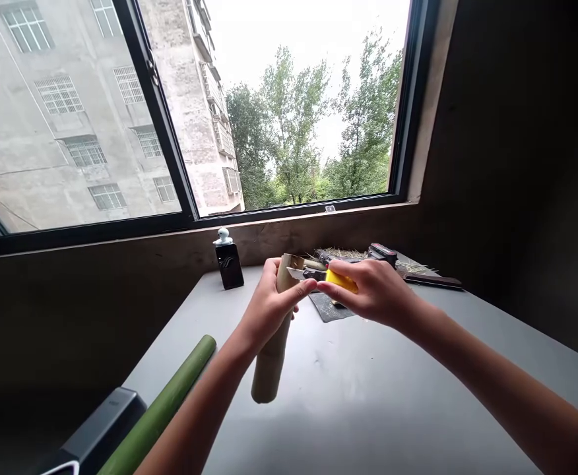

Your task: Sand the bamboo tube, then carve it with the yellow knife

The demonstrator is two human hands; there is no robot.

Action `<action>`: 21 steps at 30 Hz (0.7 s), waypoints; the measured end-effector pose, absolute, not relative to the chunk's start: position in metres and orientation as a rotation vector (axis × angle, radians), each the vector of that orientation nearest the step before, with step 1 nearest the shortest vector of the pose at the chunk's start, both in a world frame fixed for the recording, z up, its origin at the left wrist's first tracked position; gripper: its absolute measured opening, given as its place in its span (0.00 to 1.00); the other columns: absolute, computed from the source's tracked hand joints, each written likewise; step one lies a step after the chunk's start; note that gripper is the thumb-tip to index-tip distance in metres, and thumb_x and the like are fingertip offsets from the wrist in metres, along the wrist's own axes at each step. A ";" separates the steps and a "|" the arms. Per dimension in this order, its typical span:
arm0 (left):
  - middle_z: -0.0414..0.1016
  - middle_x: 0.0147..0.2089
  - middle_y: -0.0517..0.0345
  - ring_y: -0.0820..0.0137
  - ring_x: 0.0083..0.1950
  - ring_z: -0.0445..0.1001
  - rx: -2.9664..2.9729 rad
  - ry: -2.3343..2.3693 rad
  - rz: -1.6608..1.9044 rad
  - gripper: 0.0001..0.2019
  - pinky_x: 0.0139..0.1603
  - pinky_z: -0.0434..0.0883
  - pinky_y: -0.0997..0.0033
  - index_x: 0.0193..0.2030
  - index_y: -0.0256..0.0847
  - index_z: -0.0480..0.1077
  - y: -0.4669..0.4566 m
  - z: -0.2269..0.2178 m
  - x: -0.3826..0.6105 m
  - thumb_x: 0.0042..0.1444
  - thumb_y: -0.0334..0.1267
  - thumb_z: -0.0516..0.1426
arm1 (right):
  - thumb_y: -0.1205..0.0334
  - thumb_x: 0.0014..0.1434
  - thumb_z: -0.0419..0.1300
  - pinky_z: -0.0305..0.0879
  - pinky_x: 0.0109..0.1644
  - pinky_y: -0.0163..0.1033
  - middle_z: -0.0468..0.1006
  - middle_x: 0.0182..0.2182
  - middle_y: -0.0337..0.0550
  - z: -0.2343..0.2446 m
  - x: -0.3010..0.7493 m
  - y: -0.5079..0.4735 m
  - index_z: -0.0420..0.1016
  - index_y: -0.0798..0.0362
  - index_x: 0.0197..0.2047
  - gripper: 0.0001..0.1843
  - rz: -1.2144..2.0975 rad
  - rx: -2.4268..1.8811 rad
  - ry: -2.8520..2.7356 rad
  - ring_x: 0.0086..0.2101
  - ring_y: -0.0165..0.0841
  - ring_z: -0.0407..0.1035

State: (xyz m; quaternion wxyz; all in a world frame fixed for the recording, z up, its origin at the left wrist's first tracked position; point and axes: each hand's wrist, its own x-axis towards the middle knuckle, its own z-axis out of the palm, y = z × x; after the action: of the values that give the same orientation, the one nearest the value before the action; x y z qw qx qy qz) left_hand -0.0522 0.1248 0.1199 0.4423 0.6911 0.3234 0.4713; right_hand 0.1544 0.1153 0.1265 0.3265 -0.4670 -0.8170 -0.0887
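My left hand [268, 309] is wrapped round a pale tan bamboo tube [270, 361], holding it above the grey table [392, 396] with its open end up. Its thumb rests on the blade near the tube's top rim. My right hand [372, 291] grips a yellow-handled knife [339, 280] whose silver blade points left against the tube's upper edge. Both hands are closed on what they hold.
A green bamboo pole [167, 406] lies at the front left beside a dark box [101, 429]. A black bottle with a white cap [229, 262] stands by the wall. A dark mat [329, 307], tools and dry straw [408, 265] lie behind my hands under the window.
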 end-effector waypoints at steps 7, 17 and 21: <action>0.65 0.33 0.66 0.75 0.26 0.67 1.758 0.767 1.296 0.20 0.24 0.69 0.76 0.47 0.45 0.59 0.116 0.118 -0.046 0.59 0.51 0.63 | 0.34 0.63 0.48 0.43 0.26 0.33 0.65 0.17 0.33 0.129 0.151 0.108 0.63 0.51 0.27 0.28 -0.323 -1.237 -2.090 0.19 0.25 0.56; 0.67 0.31 0.67 0.75 0.24 0.69 1.767 0.919 1.388 0.19 0.23 0.69 0.77 0.47 0.46 0.60 0.111 0.115 -0.040 0.59 0.53 0.61 | 0.34 0.62 0.48 0.42 0.27 0.32 0.70 0.17 0.36 0.125 0.150 0.109 0.67 0.51 0.28 0.29 -0.549 -1.281 -1.983 0.18 0.28 0.61; 0.68 0.29 0.67 0.75 0.24 0.68 1.751 0.975 1.393 0.20 0.23 0.69 0.77 0.46 0.46 0.61 0.110 0.115 -0.038 0.58 0.55 0.62 | 0.32 0.62 0.47 0.41 0.26 0.32 0.72 0.19 0.38 0.124 0.148 0.110 0.68 0.52 0.27 0.31 -0.593 -1.302 -1.942 0.19 0.28 0.62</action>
State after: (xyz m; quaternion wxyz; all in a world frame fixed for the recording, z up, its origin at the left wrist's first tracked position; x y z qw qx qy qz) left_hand -0.0381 0.1105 0.1150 0.3432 0.6738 0.3752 0.5362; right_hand 0.1480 0.1097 0.1238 0.3567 -0.5041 -0.7522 -0.2298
